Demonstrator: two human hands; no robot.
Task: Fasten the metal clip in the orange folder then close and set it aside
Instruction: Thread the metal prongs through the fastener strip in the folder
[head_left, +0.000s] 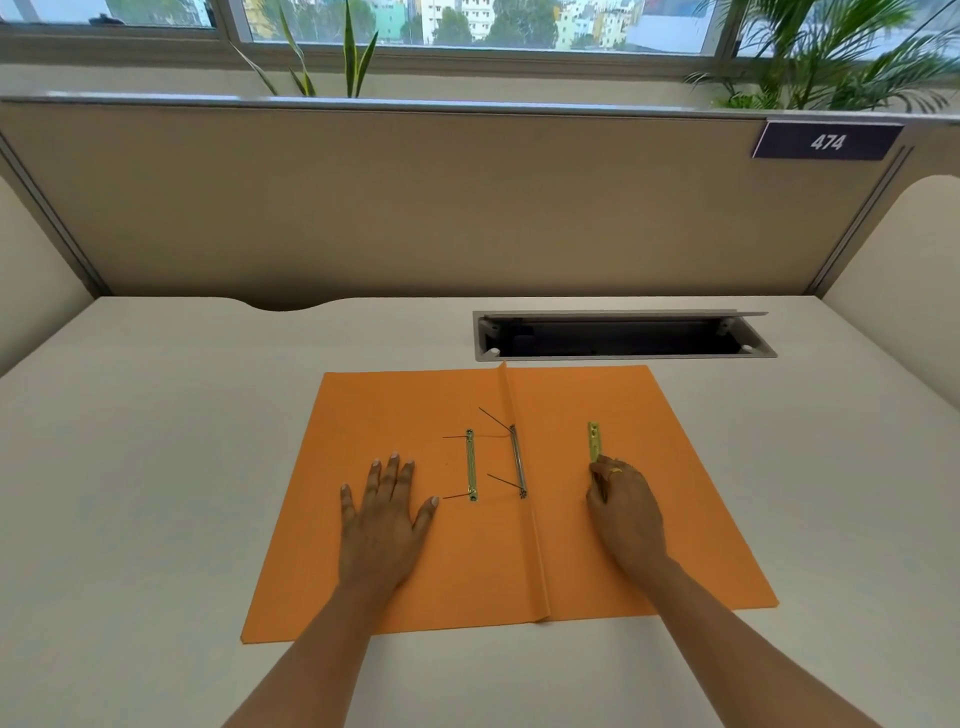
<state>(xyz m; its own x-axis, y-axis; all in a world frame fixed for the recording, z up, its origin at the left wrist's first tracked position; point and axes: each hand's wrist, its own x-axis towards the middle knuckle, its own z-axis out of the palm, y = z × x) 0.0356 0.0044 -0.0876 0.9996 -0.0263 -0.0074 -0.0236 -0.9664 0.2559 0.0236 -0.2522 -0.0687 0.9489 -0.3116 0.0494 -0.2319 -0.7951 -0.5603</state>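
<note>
The orange folder (675, 519) lies open and flat on the desk, its spine fold running down the middle. A brass fastener base (471, 464) sits on the left leaf with two thin prongs pointing left. Beside the fold is a grey metal bar (517, 460) with two more prongs sticking up to the left. A short brass clip bar (594, 440) lies on the right leaf. My left hand (387, 512) rests flat on the left leaf, fingers spread. My right hand (626, 501) pinches the near end of the brass clip bar.
The white desk (156, 467) is bounded by beige partition walls on three sides. An open cable tray slot (623, 338) sits just beyond the folder's far edge. A "474" sign (827, 141) hangs on the back partition, with plants behind it.
</note>
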